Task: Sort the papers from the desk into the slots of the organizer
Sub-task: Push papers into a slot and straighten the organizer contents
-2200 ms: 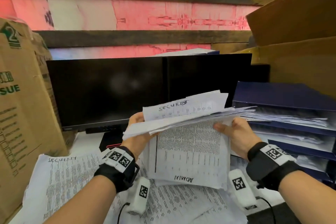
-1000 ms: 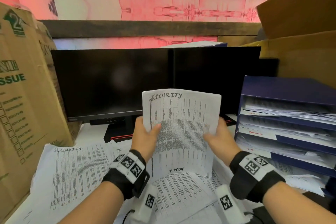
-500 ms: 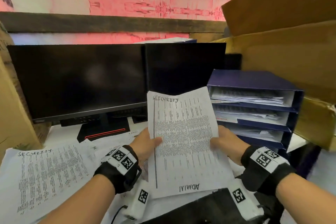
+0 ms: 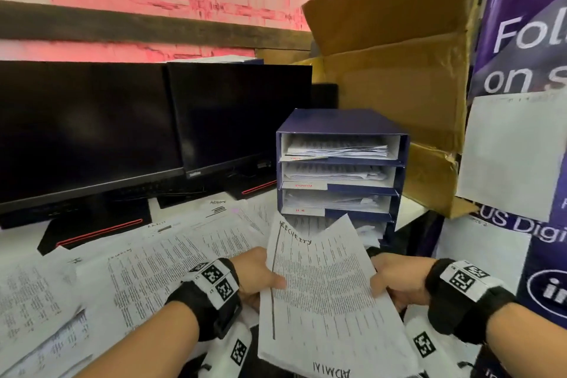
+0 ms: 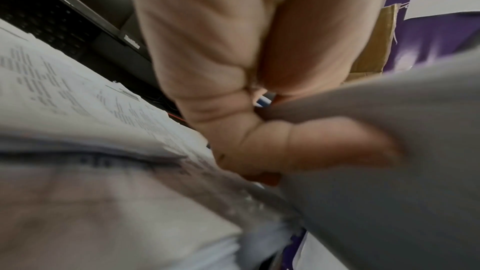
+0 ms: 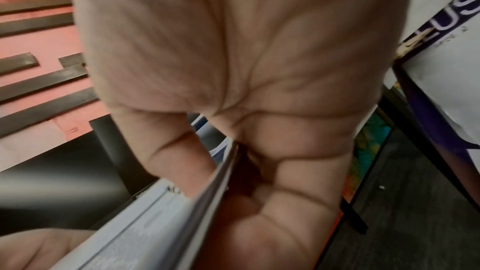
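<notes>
I hold a stack of printed papers (image 4: 325, 294) with "SECURITY" handwritten at its top, tilted towards the organizer. My left hand (image 4: 260, 279) pinches its left edge with the thumb on top, and my right hand (image 4: 395, 279) grips its right edge. The stack's edge (image 6: 207, 192) runs between thumb and fingers in the right wrist view; the left wrist view shows the thumb (image 5: 324, 143) pressed on the sheets. The blue organizer (image 4: 337, 120) stands just beyond the stack, with several slots that hold papers and carry small labels. Its lowest slot is partly hidden behind the sheets.
Loose printed sheets (image 4: 159, 258) cover the desk at left. Two dark monitors (image 4: 92, 129) stand at the back. An open cardboard box (image 4: 399, 70) rises behind the organizer. A purple banner (image 4: 527, 40) with white sheets stuck on it is at the right.
The view has swung right, bringing the organizer to the centre. The stack has dropped from upright to a lower, flatter tilt, its top now in front of the organizer's lower slots.
</notes>
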`<state>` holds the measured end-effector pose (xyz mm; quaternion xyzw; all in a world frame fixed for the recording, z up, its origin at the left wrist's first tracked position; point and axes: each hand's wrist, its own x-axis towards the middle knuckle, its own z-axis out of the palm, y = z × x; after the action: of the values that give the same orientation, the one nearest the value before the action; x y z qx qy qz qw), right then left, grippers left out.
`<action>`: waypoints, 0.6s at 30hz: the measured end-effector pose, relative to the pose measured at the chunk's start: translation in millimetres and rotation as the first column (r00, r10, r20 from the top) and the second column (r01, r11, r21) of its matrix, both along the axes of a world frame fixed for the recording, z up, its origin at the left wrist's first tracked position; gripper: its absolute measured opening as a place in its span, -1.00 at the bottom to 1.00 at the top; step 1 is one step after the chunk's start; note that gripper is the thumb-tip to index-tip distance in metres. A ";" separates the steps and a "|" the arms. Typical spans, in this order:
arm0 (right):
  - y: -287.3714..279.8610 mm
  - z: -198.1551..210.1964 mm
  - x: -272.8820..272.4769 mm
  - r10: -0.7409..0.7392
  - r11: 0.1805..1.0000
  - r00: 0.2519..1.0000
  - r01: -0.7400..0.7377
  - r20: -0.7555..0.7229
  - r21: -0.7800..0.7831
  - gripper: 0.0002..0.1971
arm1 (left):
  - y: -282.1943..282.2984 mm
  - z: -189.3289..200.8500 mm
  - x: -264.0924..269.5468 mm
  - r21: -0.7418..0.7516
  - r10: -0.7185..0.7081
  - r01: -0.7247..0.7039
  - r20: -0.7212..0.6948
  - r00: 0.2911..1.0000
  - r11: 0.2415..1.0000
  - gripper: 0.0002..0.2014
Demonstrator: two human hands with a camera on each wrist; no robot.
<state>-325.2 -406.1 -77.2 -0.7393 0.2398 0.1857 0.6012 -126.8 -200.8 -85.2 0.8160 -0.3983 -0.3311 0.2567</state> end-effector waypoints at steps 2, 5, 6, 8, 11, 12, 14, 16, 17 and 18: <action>-6.5 -1.2 -5.7 -0.046 0.999 0.999 0.046 -0.019 0.018 -0.50 | -10.0 2.9 -2.4 0.015 -0.015 0.015 0.030 0.999 1.000 -0.57; -16.7 -5.2 -15.8 -0.131 0.990 0.991 0.132 -0.023 0.044 -0.53 | -22.4 8.9 -3.7 -0.004 -0.050 0.050 0.023 0.998 0.999 -0.61; -18.4 -6.2 -18.5 -0.156 0.986 0.987 0.158 -0.030 0.048 -0.53 | -24.2 9.2 -1.6 -0.010 -0.056 0.056 0.018 0.998 0.998 -0.60; -22.4 -7.5 -24.9 -0.194 0.979 0.980 0.196 -0.040 0.049 -0.52 | -28.2 8.6 0.4 -0.013 -0.066 0.066 -0.001 0.998 0.998 -0.60; -26.2 -7.9 -28.7 -0.225 0.971 0.974 0.226 -0.030 0.075 -0.55 | -31.2 4.0 6.1 -0.058 -0.080 0.076 -0.072 0.994 0.995 -0.55; -28.0 -7.6 -29.3 -0.241 0.966 0.970 0.241 -0.012 0.095 -0.57 | -31.4 2.0 9.1 -0.094 -0.075 0.064 -0.117 0.990 0.993 -0.48; -31.5 -7.4 -30.0 -0.298 0.947 0.954 0.290 0.037 0.138 -0.56 | -30.4 0.4 18.7 -0.128 -0.055 0.031 -0.189 0.980 0.991 -0.30; -35.5 -6.9 -29.6 -0.339 0.929 0.938 0.321 0.073 0.187 -0.55 | -29.7 3.1 25.0 -0.146 -0.030 0.000 -0.206 0.978 0.989 -0.36; -36.7 -6.1 -29.6 -0.348 0.922 0.934 0.325 0.083 0.210 -0.53 | -28.9 4.6 26.6 -0.159 -0.009 -0.028 -0.229 0.973 0.987 -0.45; -37.3 -4.3 -29.8 -0.345 0.920 0.934 0.318 0.092 0.228 -0.51 | -29.0 4.9 28.1 -0.177 0.009 -0.058 -0.266 0.964 0.983 -0.52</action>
<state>-355.0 -443.4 -81.5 -0.6310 0.3009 0.0567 0.7128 -98.7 -229.8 -80.2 0.7441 -0.3754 -0.3947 0.3868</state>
